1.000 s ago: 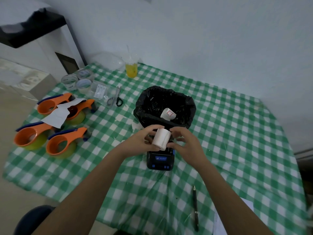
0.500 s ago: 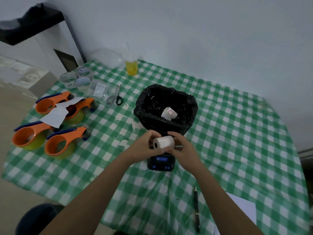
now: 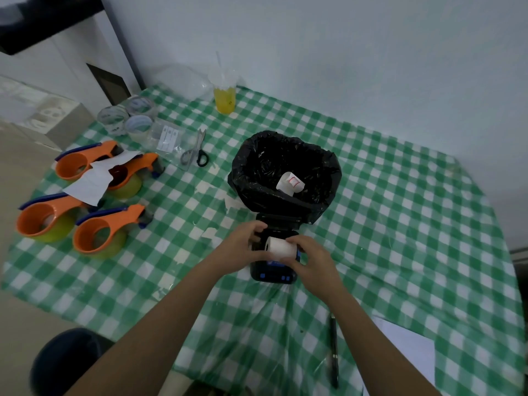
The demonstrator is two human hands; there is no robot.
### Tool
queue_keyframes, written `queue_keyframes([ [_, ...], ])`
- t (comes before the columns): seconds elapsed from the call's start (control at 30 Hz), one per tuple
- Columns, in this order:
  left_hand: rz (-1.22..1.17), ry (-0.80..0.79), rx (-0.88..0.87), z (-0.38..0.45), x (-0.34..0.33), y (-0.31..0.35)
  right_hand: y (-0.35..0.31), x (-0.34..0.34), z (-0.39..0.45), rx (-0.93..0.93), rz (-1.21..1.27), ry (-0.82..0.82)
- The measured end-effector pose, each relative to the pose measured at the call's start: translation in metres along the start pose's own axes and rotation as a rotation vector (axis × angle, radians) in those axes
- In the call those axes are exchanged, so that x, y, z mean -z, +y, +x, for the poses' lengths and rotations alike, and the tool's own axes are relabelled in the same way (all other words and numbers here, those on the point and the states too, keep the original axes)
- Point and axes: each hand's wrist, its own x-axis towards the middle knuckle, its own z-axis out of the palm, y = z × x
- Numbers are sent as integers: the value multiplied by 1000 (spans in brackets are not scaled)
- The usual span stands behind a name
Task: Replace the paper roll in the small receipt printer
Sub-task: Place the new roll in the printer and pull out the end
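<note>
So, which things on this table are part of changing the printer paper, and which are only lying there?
For the job:
- paper roll, held by left hand and right hand
- printer, lid open
- bin with black bag

Lying about:
- four orange tape dispensers
- scissors
- yellow drink
- pen

Paper roll (image 3: 281,247) lower, onto printer (image 3: 273,274)
</note>
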Motion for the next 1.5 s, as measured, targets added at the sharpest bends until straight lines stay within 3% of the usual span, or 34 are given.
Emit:
queue_keyframes([
  [0.17,73,179,55,7,-5,-19,19,-20,11,-69,-107,107],
  [0.37,113,192,40,11,-15,-32,28,-39,31,-16,-191,215],
  [0.73,127,216,33,14,-18,-37,36,-44,43,-153,-285,119],
  [0.93,107,219,36,17,-16,-33,33,-46,37,-72,-236,262],
  [1.13,92,234,15,19,-14,-31,31,-49,39,59,-358,179],
  [1.5,171,320,-43,23,-14,-23,23,-44,35,-1,-288,49],
])
